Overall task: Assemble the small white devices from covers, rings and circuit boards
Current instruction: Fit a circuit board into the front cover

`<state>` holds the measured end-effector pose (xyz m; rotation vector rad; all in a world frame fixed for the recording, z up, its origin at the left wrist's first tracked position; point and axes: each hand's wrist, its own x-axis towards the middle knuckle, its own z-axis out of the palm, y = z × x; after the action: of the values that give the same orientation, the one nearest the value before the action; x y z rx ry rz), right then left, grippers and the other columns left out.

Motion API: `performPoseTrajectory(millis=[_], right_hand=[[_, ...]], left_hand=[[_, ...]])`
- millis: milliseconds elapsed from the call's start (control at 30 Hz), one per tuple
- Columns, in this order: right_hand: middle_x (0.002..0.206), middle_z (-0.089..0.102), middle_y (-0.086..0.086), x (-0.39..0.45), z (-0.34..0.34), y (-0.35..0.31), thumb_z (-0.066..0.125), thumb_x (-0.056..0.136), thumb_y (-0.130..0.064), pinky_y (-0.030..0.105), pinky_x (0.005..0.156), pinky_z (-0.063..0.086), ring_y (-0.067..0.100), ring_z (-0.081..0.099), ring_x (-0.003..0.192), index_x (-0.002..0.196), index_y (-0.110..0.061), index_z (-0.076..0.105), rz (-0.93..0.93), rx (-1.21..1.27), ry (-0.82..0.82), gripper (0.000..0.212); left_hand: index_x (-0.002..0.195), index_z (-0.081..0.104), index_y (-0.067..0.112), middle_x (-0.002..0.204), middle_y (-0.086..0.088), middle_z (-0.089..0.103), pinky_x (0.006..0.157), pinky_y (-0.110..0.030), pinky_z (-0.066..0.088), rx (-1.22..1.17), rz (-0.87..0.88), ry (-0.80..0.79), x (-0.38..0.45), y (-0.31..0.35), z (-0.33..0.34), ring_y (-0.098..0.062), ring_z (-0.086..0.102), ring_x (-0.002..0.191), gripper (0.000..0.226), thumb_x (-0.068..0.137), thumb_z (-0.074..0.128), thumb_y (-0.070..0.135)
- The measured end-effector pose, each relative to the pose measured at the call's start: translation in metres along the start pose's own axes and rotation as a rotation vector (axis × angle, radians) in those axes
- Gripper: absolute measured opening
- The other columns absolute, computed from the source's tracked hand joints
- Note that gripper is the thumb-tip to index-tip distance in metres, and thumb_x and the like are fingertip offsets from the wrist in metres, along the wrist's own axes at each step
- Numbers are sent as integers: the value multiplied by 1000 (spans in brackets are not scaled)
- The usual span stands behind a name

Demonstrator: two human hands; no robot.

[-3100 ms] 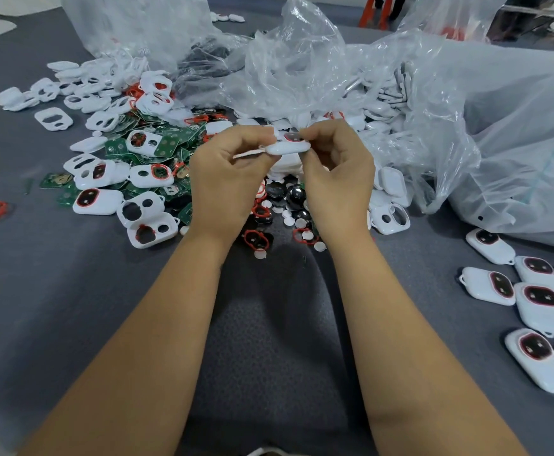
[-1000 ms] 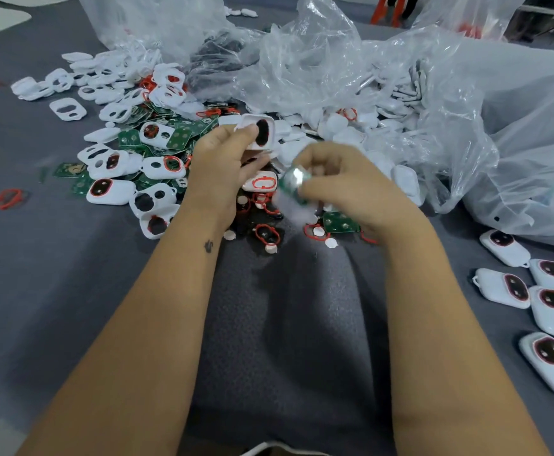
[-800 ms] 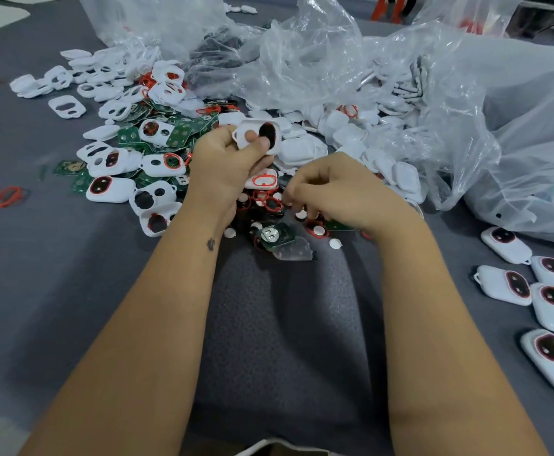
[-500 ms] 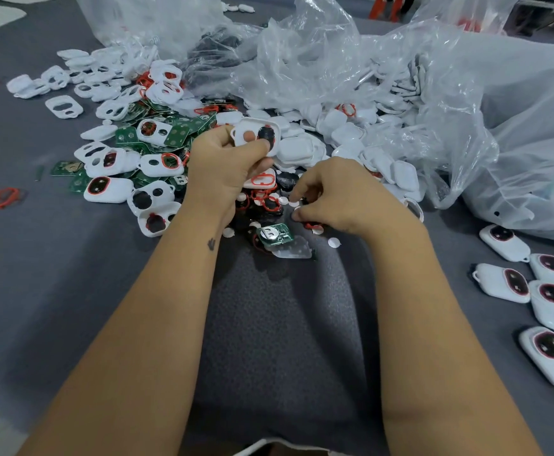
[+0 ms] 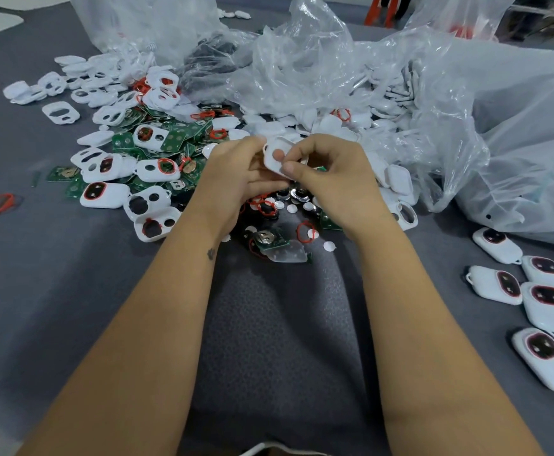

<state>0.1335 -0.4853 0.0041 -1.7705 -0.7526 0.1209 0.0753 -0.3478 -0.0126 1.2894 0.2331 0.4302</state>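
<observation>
One white cover (image 5: 277, 157), held above the parts heap at centre, pinched between both hands: the left hand (image 5: 236, 174) gripped its near-left edge with curled fingers, the right hand (image 5: 331, 172) pinched its right side, thumb across the face. Loose white covers (image 5: 150, 199), green circuit boards (image 5: 175, 139) and red rings (image 5: 303, 232) lay heaped from nine to twelve o'clock of the hands. One circuit board (image 5: 269, 240) lay just toward six o'clock, beside small white discs (image 5: 329, 246). Assembled devices (image 5: 547, 306) lay grouped at four o'clock. Clear plastic bags (image 5: 400, 77) sat from twelve to two o'clock. One stray red ring (image 5: 0, 203) lay at nine o'clock, well apart, on the grey table cover (image 5: 38, 291).
</observation>
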Motion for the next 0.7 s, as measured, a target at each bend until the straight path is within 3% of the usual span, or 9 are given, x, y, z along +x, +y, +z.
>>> performPoseTrajectory(millis=[133,233,333,500,600,700], right_hand=[[83,71,4,1,11,0,69,82,1,22,65,48,5,56,70,75,-13,67,22,160,104,16],[77,68,1,2,15,0,69,82,2,28,68,50,14,57,74,73,-16,68,16,215,127,19],[78,67,2,0,13,0,71,80,0,26,68,50,15,57,75,75,-16,69,-14,254,81,17],[87,67,10,-1,8,0,71,76,-3,36,75,50,25,58,81,76,-15,70,-65,388,-35,12],[79,65,4,1,11,1,70,80,-1,26,72,49,13,59,76,76,-17,70,-10,437,107,16],[74,65,0,4,9,6,66,86,1,23,70,49,10,58,70,80,-13,68,61,454,206,15]], left_hand=[[82,71,9,80,-11,75,63,-29,60,-40,33,65,-4,0,9,-23,74,74,33,100,46,20],[81,67,6,79,-12,75,67,-31,59,-22,45,63,-6,-1,14,-25,73,77,26,98,53,20],[85,63,6,78,-9,72,70,-34,59,-70,-4,31,-7,3,13,-25,71,76,29,99,50,27],[111,53,3,73,-5,67,53,-26,54,-206,-167,-51,-4,11,3,-18,64,64,53,100,31,50],[107,56,8,83,-9,70,60,-31,57,-187,-101,-85,-5,10,5,-22,69,73,42,97,44,46],[99,64,12,81,-5,69,68,-31,59,-97,-11,-55,-5,5,11,-19,70,75,18,91,61,29]])
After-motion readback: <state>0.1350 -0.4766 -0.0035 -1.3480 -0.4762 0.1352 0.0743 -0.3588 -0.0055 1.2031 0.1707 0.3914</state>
